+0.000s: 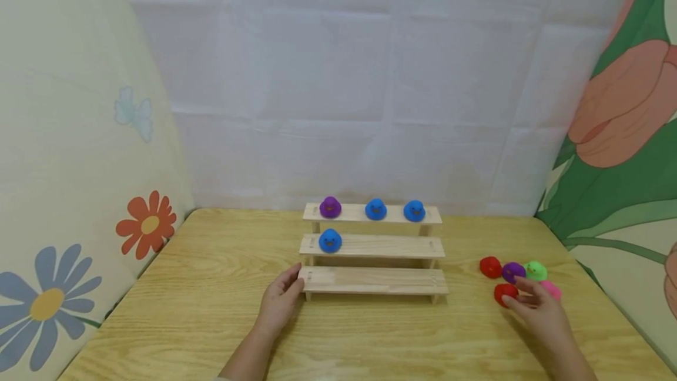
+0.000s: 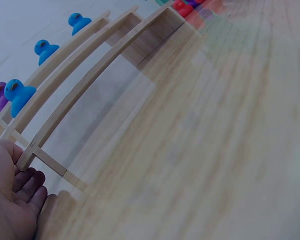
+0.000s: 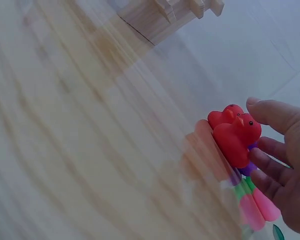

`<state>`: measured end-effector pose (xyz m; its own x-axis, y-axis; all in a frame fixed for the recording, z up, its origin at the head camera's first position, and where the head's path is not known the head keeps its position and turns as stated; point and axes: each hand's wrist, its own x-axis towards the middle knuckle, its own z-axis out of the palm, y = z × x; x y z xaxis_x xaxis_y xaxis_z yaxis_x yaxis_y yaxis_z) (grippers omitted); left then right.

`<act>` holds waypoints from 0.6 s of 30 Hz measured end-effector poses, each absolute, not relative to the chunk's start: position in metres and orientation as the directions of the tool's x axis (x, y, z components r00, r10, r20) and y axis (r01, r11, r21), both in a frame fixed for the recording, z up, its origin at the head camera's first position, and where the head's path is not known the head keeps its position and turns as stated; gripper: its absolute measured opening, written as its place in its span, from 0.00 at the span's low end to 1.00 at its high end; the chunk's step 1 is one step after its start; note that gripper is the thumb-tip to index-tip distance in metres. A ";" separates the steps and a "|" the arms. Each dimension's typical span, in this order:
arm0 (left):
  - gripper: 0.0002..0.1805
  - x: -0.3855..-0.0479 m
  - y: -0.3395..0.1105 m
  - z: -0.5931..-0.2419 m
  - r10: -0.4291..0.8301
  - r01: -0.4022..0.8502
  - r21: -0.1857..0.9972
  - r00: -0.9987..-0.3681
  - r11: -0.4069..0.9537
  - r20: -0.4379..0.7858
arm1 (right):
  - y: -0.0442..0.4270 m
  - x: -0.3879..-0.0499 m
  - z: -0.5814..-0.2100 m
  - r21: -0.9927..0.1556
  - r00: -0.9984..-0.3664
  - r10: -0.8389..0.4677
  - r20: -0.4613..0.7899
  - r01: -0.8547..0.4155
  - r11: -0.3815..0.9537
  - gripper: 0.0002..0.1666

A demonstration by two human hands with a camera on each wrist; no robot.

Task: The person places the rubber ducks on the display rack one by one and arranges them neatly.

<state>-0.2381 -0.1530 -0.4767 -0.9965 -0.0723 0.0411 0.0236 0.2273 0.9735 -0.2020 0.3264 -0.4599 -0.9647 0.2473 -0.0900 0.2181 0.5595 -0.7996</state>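
A three-tier wooden stand (image 1: 375, 280) sits on the table, and my left hand (image 1: 278, 303) holds the left end of its lowest shelf, the thumb above and curled fingers below in the left wrist view. On the top tier are a purple duck (image 1: 330, 207) and two blue ducks (image 1: 376, 209). One more blue duck (image 1: 330, 241) stands at the left of the middle tier. My right hand (image 1: 545, 314) reaches around the nearer red duck (image 3: 235, 142), thumb and fingers spread about it; whether they touch it I cannot tell.
Beside the right hand lie another red duck (image 1: 491, 267), a purple duck (image 1: 513, 272), a green duck (image 1: 536, 270) and a pink duck (image 1: 552, 290), partly hidden by the fingers. Behind the wooden table (image 1: 222, 257) hangs a white cloth (image 1: 328, 75); flowered panels flank both sides.
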 end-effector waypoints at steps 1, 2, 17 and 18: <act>0.25 -0.238 -0.153 -0.477 -0.071 0.026 0.974 -0.997 0.227 0.043 | 0.326 -0.202 -0.460 -0.800 -0.964 0.249 -0.092 0.221 0.558 0.45; 0.25 -0.238 -0.153 -0.477 -0.071 0.027 0.973 -0.997 0.228 0.044 | 0.326 -0.202 -0.461 -0.798 -0.963 0.253 -0.094 0.225 0.559 0.46; 0.26 -0.237 -0.154 -0.477 -0.064 0.035 0.972 -0.997 0.234 0.051 | 0.316 -0.205 -0.466 -0.787 -0.965 0.253 -0.068 0.208 0.582 0.43; 0.26 -0.237 -0.154 -0.477 -0.063 0.035 0.971 -0.997 0.235 0.051 | 0.316 -0.205 -0.466 -0.784 -0.965 0.252 -0.070 0.210 0.585 0.43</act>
<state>-0.2371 -0.1537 -0.4769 -0.9967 -0.0631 0.0507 0.0345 0.2347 0.9715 -0.2051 0.3161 -0.4660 -0.9652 0.2518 -0.0704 0.2097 0.5846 -0.7838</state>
